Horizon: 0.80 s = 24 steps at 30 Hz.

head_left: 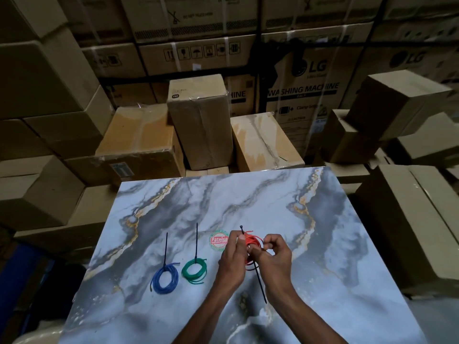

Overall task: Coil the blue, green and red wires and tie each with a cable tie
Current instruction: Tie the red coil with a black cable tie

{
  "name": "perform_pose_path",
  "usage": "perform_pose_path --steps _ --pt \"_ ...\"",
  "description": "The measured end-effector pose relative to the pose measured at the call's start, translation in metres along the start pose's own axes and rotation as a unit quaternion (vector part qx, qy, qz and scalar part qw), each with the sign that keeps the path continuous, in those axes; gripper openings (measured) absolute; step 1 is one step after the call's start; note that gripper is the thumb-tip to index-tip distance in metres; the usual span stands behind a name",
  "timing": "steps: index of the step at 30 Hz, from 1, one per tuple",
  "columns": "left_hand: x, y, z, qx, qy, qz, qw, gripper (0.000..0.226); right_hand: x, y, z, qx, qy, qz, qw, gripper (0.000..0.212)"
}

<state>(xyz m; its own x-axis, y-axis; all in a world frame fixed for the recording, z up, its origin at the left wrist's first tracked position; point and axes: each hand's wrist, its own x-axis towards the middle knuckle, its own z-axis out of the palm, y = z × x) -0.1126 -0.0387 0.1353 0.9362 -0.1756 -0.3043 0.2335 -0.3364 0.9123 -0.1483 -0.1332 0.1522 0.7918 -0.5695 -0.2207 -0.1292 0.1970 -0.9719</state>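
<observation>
Both hands grip red coil — tie dangling.

A warehouse storeroom: stacked cardboard cartons, some marked as washing machine boxes, crowd round a marble-patterned table

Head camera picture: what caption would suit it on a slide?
Both hands, left and right, fit a cable tie on the red coil; blue and green coils lie tied.

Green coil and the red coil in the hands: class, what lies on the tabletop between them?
In the head view, a round red-and-green sticker lies on the marble tabletop between the green coil and the red coil.
</observation>
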Motion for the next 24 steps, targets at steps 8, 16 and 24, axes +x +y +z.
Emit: perform_pose_path --steps 8,16,24 --pt "-0.006 0.016 -0.010 -0.109 0.016 0.010 0.994 0.019 0.009 -0.010 -0.010 -0.013 -0.123 0.049 0.991 0.016" --pt "0.000 0.024 -0.022 -0.195 0.033 -0.069 0.978 0.015 0.008 -0.038 -0.019 -0.037 -0.254 0.030 0.966 0.036" --pt "-0.002 0.028 -0.025 -0.204 0.036 -0.029 0.978 0.019 -0.003 -0.049 -0.012 -0.049 -0.198 -0.092 0.975 0.018"
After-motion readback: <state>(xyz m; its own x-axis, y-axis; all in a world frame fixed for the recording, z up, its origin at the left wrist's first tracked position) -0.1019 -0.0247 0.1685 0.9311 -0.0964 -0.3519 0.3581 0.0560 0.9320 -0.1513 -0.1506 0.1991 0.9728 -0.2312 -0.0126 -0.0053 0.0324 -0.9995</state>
